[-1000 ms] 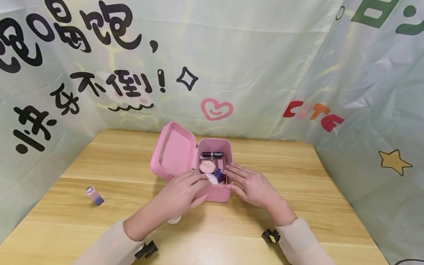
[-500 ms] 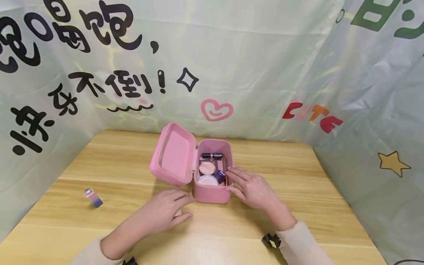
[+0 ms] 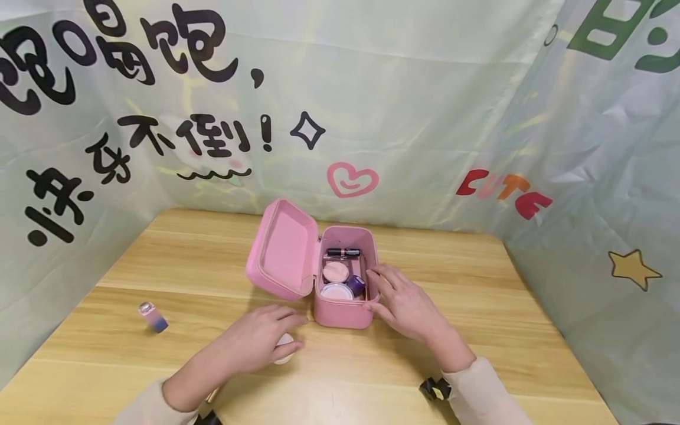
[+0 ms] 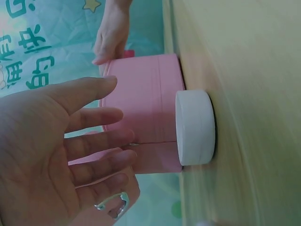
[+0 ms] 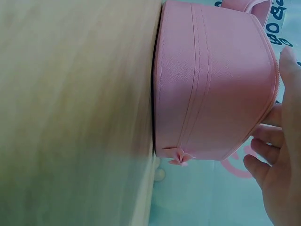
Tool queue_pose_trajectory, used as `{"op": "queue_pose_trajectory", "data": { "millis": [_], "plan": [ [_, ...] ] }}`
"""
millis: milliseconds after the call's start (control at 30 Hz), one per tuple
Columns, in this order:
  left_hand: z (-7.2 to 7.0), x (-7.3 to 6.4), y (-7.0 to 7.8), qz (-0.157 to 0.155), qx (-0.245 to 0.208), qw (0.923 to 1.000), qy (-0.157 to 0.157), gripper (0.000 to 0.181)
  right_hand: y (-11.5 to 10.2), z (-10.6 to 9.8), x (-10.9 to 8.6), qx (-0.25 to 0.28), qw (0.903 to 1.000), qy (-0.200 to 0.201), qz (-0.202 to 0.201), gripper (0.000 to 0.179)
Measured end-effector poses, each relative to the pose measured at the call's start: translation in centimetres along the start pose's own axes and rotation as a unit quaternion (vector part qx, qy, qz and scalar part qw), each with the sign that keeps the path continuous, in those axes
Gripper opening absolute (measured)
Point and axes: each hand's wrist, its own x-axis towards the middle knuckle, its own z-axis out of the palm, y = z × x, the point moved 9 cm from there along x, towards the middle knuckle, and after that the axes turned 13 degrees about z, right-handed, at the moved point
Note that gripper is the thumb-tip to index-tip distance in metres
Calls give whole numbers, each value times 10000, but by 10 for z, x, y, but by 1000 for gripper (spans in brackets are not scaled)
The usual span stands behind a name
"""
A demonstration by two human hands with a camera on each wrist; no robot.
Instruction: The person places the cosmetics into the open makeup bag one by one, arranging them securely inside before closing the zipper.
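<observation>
A pink case (image 3: 342, 317) stands on the table with its lid (image 3: 287, 254) swung out to the left. In it lie a black tube (image 3: 343, 252), a pale pink round item (image 3: 336, 271), a white-rimmed round container (image 3: 337, 291) and a small dark purple item (image 3: 356, 285). My left hand (image 3: 255, 339) hovers around a white round jar (image 4: 195, 127) just in front of the case, thumb and fingers spread apart; the left wrist view shows a gap to the jar. My right hand (image 3: 409, 304) rests its loosely bent fingers on the case's right rim, thumb near the front corner.
A pink-to-blue tube (image 3: 153, 317) stands on the wooden table (image 3: 451, 254) at the left. Printed cloth (image 3: 414, 118) walls in the back and sides. Something thin, too small to tell, shows beneath my left wrist.
My left hand has come out of the case, moving left and toward me to the white jar. The round container it was over now shows fully inside. My right hand has stayed at the rim.
</observation>
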Motion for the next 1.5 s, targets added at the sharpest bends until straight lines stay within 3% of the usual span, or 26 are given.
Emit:
{"op": "queue_pose_trajectory", "data": {
  "millis": [167, 367, 700, 900, 1133, 1500],
  "plan": [
    [4, -2, -5, -102, -7, 9998, -177, 40, 5, 5, -1, 54, 9995, -256, 166, 74],
    [11, -7, -11, -215, -290, 9978, -561, 48, 7, 5, 0, 24, 9994, -259, 212, 74],
    [32, -12, -14, 55, -618, 9920, -1101, 59, 6, 3, 0, 59, 9997, -177, 180, 74],
    [37, -13, -9, 330, -656, 9908, -1140, 51, 6, 3, -1, 52, 9996, -189, 223, 75],
    [43, -17, -8, 273, -876, 9868, -1335, 46, 6, 3, -2, 83, 9995, -176, 254, 73],
    [38, -6, -1, 509, -857, 9887, -1120, 35, 6, 2, -1, 90, 9995, -185, 230, 73]
  ]
}}
